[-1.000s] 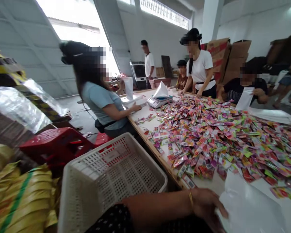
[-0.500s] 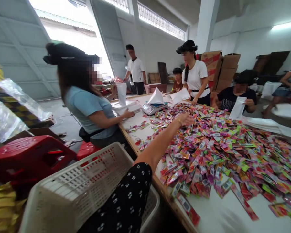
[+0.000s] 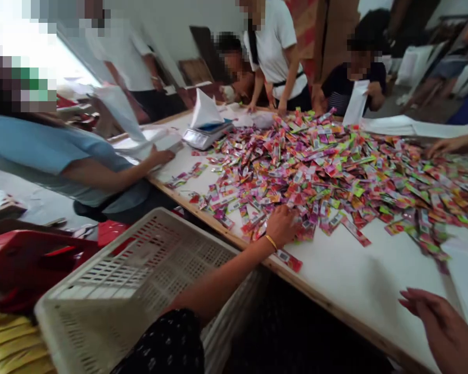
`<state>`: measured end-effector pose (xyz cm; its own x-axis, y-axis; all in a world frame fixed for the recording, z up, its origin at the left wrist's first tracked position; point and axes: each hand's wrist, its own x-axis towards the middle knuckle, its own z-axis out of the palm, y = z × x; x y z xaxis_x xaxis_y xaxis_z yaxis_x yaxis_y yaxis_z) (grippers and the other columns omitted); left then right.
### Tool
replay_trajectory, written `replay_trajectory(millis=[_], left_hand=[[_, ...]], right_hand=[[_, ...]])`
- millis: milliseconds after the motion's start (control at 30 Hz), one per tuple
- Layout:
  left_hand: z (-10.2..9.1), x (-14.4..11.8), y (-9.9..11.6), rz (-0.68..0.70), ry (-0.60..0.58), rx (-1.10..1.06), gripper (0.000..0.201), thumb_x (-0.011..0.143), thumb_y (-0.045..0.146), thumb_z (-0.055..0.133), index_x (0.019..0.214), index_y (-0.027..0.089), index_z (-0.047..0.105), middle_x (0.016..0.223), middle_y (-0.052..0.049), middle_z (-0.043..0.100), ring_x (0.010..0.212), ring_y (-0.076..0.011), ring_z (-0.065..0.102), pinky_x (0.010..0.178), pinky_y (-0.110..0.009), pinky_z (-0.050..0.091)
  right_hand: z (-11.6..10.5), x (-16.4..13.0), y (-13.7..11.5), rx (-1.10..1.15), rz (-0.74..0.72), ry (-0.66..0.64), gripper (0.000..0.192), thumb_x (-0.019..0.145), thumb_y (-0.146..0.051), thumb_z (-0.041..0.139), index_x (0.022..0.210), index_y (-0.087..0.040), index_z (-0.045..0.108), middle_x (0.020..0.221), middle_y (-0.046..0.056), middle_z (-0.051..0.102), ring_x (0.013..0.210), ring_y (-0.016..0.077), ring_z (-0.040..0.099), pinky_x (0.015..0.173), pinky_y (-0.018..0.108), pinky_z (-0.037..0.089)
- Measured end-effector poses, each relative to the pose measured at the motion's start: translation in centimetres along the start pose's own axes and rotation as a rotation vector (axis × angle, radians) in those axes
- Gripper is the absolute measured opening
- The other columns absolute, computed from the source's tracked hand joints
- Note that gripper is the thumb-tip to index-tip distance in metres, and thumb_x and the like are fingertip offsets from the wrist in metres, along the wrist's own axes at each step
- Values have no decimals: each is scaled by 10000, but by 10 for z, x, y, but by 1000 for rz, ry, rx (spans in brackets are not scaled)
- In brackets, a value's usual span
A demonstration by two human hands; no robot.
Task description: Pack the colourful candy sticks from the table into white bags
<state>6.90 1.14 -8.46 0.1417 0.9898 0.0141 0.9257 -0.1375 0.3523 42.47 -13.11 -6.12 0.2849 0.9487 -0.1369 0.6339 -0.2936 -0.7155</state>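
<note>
My left hand [image 3: 283, 227], with a yellow bracelet at its wrist, rests on the near edge of a heap of small printed sachets [image 3: 315, 171]. Its fingers curl down over several of them; the fingertips are partly hidden among the sachets. At the lower right, my right hand [image 3: 437, 319] hovers above the bare white tabletop [image 3: 359, 280], fingers stretched out, holding nothing. A red sachet [image 3: 289, 259] lies flat beside my left wrist at the table edge.
A white plastic crate [image 3: 140, 275] stands below my left arm, near a red stool [image 3: 27, 265]. Across the table are a scale [image 3: 203, 136] with a white bag [image 3: 205, 110] and several co-workers. A co-worker's hand [image 3: 448, 147] reaches in from the right.
My left hand has come back from the far part of the heap to its near edge. My right hand has entered at the lower right. The view has tilted down.
</note>
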Motion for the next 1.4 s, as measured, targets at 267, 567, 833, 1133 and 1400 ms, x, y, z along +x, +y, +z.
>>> replay_trajectory(millis=[267,567,833,1133,1400], left_hand=[[-6,-41,-32,-41,-171,88,760,773,639,578,1438,351,350,1358,-103,436,1227,-320,426,948,-421,410],[27,8,2,-190,-157,192,533,845,524,528,1262,193,540,1181,-165,557,1132,-315,507,899,-398,403],[54,-26,64,26,-348,55,399,865,420,505,1188,203,593,1039,-117,659,1015,-273,602,897,-387,414],[44,3,88,18,-473,-100,554,910,582,362,1046,143,671,947,-137,702,949,-254,655,779,-302,453],[63,-2,113,-110,-460,-88,451,830,449,542,1141,127,592,1040,-150,688,972,-263,653,765,-304,476]], right_hand=[[67,15,-66,-87,-367,-275,339,905,-426,424,1103,-225,611,1099,79,677,882,200,678,695,299,558],[198,110,-124,-480,-402,-240,553,847,-340,587,1347,-141,458,1255,193,508,1132,323,513,924,439,441],[117,65,-32,-462,-337,-242,498,784,-236,583,1279,-199,549,1186,112,511,1105,241,512,980,358,416],[12,16,14,-166,77,-244,460,846,-536,496,1187,-234,558,1125,68,658,916,203,647,841,359,501],[51,24,-33,-748,-34,-216,861,793,-596,590,1452,-131,290,1277,185,529,1170,332,488,834,412,475]])
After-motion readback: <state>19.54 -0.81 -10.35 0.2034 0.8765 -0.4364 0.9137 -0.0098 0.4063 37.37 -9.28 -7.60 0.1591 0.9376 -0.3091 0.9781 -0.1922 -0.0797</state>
